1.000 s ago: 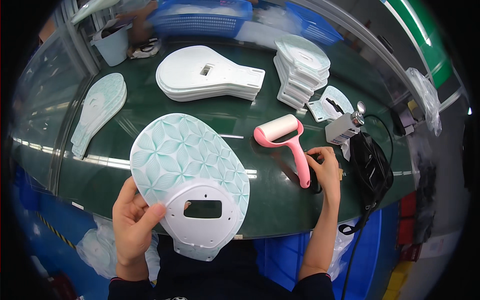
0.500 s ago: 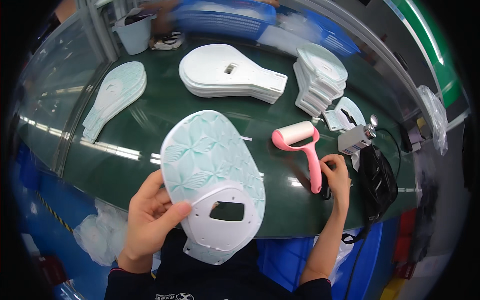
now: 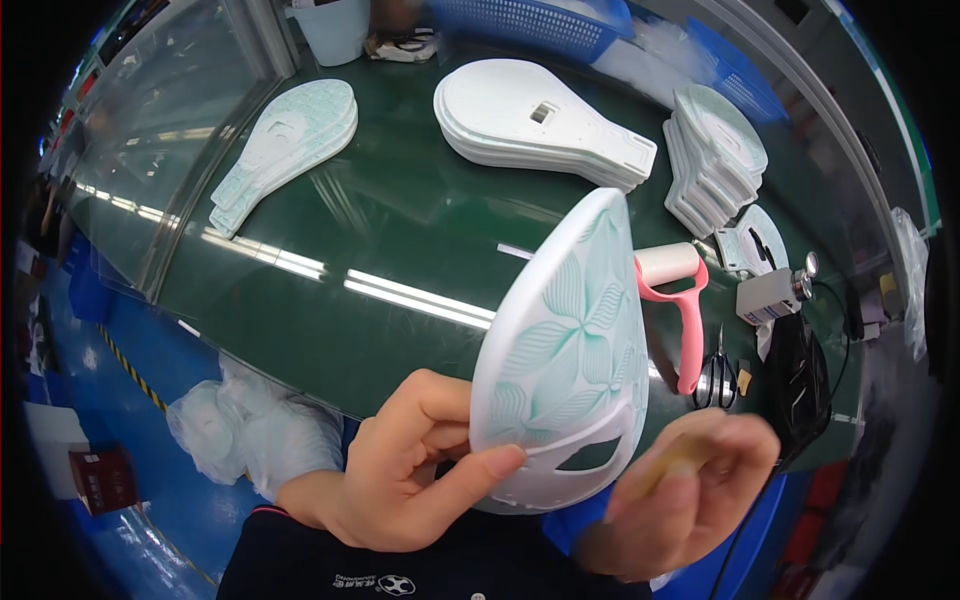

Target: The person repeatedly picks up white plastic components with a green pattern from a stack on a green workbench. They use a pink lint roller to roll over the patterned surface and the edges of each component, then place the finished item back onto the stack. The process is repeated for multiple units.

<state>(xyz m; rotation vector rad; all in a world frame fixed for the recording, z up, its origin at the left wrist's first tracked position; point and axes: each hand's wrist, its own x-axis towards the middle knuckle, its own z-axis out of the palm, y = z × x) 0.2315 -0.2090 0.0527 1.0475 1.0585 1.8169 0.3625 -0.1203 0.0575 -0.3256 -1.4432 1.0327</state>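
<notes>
My left hand (image 3: pixel 420 470) grips a white plastic panel (image 3: pixel 575 330) with a teal leaf pattern, thumb on its front face and fingers behind. The panel is tilted on edge, its cut-out opening low down. Close to its lower right edge, my right hand (image 3: pixel 690 490) is raised with curled fingers, smeared by motion. Something small and yellowish seems to be between them, but I cannot make out what. Behind the panel lies a pink-handled lint roller (image 3: pixel 690 330). Black-handled scissors (image 3: pixel 716 382) lie beyond my right hand, beside a small tan piece (image 3: pixel 744 382).
White panels are stacked at the far middle (image 3: pixel 540 120), the far right (image 3: pixel 715 150) and the left (image 3: pixel 290 135). A metal-topped bottle (image 3: pixel 768 298) and a black bag (image 3: pixel 798 380) stand at the right. Blue baskets (image 3: pixel 540 28) and a pale bucket (image 3: pixel 335 30) line the back.
My right hand has come up from the scissors toward the panel. My left hand has turned the panel more edge-on. The view has shifted, so the table things sit further right.
</notes>
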